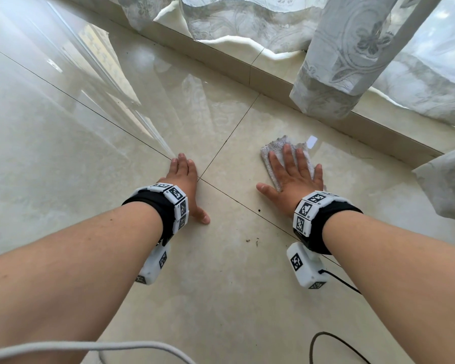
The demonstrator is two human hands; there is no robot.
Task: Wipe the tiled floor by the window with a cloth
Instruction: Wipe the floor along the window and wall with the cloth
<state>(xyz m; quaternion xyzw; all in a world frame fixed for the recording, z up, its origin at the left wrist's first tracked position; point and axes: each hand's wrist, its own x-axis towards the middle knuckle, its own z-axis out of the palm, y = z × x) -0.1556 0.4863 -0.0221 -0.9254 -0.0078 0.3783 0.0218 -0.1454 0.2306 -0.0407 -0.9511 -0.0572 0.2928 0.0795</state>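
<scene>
bright daylight, floor [63, 143] glare, edge distortion

Bare forearms [76, 253], black wrist straps [153, 206] ringed with coded white tiles [175, 193] — white boxes [306, 266] beneath.

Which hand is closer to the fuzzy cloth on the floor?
Right. The right hand lies flat on top of the cloth. The left hand rests flat on the bare floor, apart from the cloth, across a grout line.
</scene>
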